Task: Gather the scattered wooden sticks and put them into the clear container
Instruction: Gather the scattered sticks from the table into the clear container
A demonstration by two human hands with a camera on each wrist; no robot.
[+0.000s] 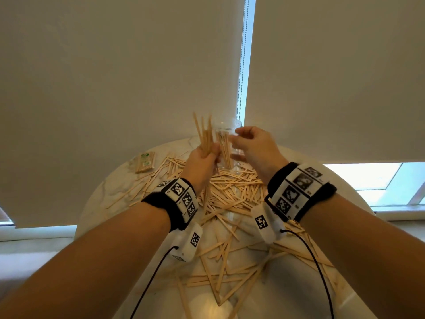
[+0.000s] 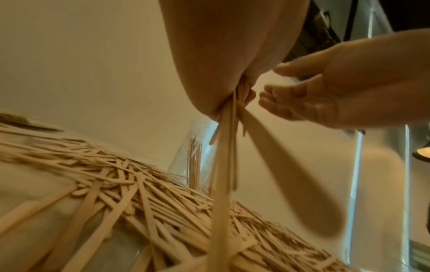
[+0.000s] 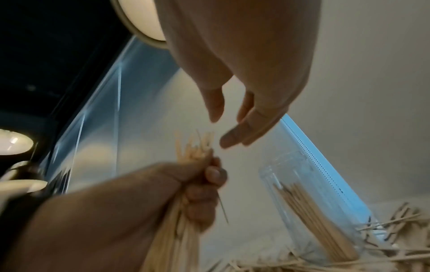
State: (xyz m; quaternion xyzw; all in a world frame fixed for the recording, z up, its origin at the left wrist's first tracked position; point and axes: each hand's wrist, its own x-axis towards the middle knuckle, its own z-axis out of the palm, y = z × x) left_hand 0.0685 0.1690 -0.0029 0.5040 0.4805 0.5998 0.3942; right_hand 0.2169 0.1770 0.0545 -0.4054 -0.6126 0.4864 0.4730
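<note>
My left hand point(image 1: 203, 157) grips a bundle of wooden sticks point(image 1: 204, 132) upright above the table, just left of the clear container point(image 1: 226, 146). In the right wrist view the same fist point(image 3: 200, 193) is curled round the bundle point(image 3: 193, 149). The container point(image 3: 309, 202) stands on the table with several sticks leaning inside it. My right hand point(image 1: 247, 140) hovers beside the container's top, fingers relaxed and apart, holding nothing; in the right wrist view its fingers point(image 3: 246, 128) hang just above the bundle. Many loose sticks point(image 1: 230, 192) lie scattered over the table.
The round pale marble table point(image 1: 96, 203) has a wrapped pack of sticks point(image 1: 145, 162) at its far left. Roller blinds point(image 1: 115, 77) hang close behind the table, with a bead chain point(image 1: 242, 65) between them. Cables run from both wrist bands.
</note>
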